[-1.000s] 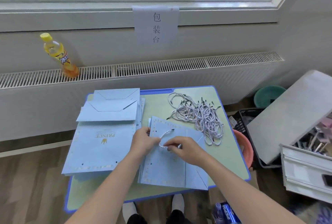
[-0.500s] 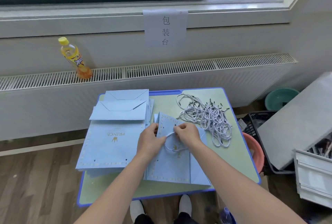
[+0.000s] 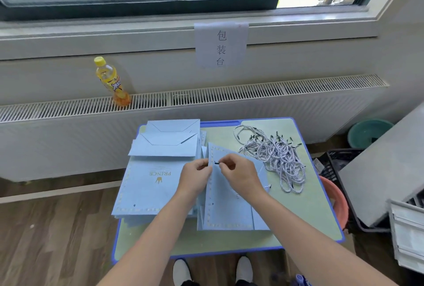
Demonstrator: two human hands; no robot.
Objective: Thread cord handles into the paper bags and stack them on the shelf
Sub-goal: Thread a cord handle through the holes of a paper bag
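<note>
Head view: right hand [image 3: 241, 174] pinches cord tip [image 3: 216, 162], its cord hidden; left hand [image 3: 195, 176] clamps bag edge [image 3: 210, 171].

Flat blue paper bag [image 3: 229, 207], tangled cords [image 3: 273, 157]

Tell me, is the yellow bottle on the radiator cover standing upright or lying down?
Upright, or nearly. The yellow bottle stands on its base on the radiator cover, cap on top; its slight lean may be only wide-angle lens distortion.

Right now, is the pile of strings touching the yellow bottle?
Apart. The head view shows the pile of strings lying on the table, while the yellow bottle stands up on the radiator ledge.
</note>
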